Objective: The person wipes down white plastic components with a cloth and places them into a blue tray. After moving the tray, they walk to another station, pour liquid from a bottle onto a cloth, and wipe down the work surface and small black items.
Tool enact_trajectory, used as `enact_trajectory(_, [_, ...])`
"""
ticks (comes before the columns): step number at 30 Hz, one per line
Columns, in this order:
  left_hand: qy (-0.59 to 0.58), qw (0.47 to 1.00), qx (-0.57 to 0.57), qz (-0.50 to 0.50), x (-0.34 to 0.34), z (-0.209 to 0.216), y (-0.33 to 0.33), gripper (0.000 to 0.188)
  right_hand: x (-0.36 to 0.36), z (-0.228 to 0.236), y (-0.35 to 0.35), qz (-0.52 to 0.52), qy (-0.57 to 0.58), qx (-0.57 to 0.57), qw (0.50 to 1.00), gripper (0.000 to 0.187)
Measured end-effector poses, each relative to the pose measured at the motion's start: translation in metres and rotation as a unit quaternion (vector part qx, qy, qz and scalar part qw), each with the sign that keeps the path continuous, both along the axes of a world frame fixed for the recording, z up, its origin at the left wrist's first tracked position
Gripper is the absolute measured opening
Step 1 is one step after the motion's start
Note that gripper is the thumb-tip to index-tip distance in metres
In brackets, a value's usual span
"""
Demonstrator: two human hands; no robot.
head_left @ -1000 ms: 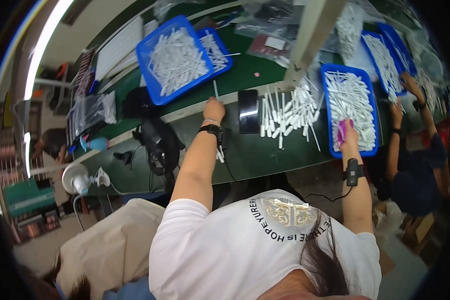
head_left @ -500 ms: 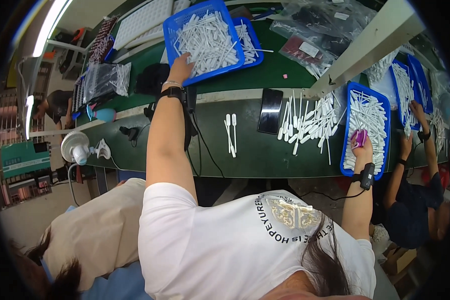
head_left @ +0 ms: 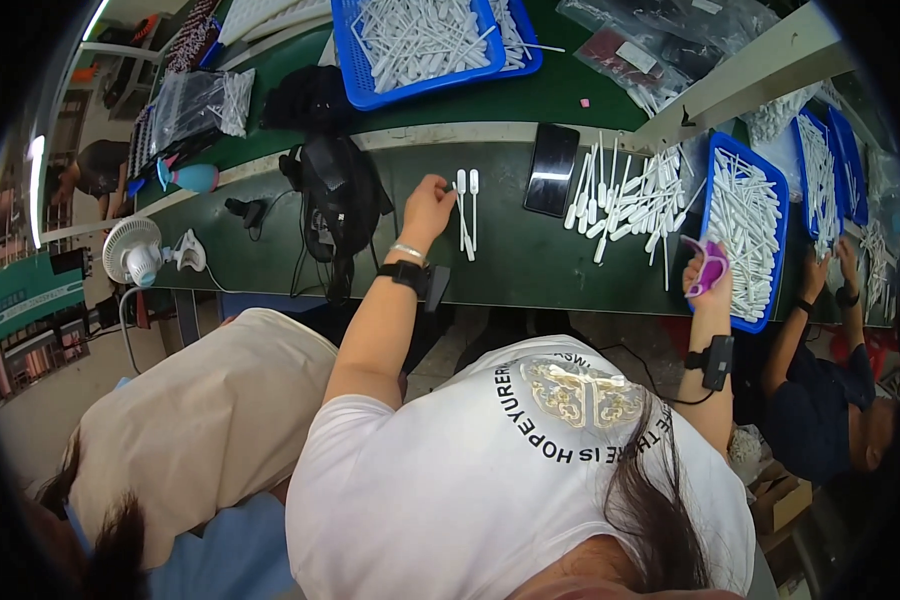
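My left hand (head_left: 429, 208) is low over the green table with its fingers bent and slightly apart, beside a small group of white plastic droppers (head_left: 473, 205); none is seen in its grip. My right hand (head_left: 708, 284) is closed on a purple object (head_left: 710, 266) with a pale edge, whose kind I cannot make out. It is at the left side of a blue basket (head_left: 718, 309) full of droppers. Between my hands lies a loose pile of droppers (head_left: 638, 200), their bulbs mostly toward me.
A black phone (head_left: 551, 170) lies left of the pile. Another blue basket (head_left: 375, 98) of droppers stands at the back, near a black bag (head_left: 338, 195). A slanted pale beam (head_left: 735, 85) crosses the far right. A small fan (head_left: 133, 250) stands left; a co-worker's hands (head_left: 832, 270) work at right.
My left hand has come back from the far blue basket to beside the small group of droppers. My right hand has moved slightly left, out of its basket, still holding the purple object. The view has shifted.
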State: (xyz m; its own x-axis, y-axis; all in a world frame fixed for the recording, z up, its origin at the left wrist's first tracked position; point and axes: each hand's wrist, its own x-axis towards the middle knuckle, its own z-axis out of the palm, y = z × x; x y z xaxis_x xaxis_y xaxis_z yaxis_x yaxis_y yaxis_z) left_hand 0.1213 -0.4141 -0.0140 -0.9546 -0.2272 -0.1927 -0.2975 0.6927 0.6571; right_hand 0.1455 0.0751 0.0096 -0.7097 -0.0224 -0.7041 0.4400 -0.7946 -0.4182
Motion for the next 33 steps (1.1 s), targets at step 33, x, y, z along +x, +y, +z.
enact_trajectory(33, [-0.105, 0.883, 0.456, -0.045, 0.077, 0.094, 0.124, 0.008, 0.04, 0.07, -0.204, 0.263, 0.185, 0.107, 0.941, 0.022])
